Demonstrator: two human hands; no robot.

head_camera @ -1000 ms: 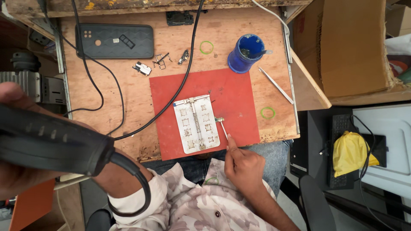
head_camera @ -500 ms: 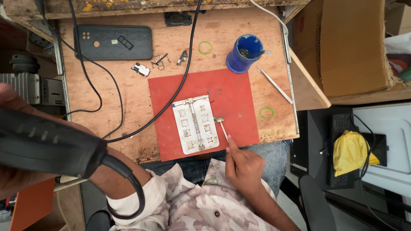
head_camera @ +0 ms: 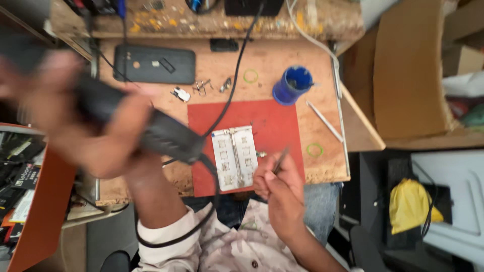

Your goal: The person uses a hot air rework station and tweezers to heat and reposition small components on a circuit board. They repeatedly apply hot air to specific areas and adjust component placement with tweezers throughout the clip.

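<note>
My left hand (head_camera: pixel 96 131): grip wrapped around black corded tool (head_camera: pixel 151 128), raised above desk's (head_camera: pixel 151 90) left edge. My right hand (head_camera: pixel 280 184): grip pinching tweezers (head_camera: pixel 281 160) beside white board (head_camera: pixel 233 157), red mat (head_camera: pixel 272 126), near front edge.

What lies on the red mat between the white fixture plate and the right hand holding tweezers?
In the head view, only a small metal knob at the white fixture plate edge, then bare red mat before the right hand.
</note>
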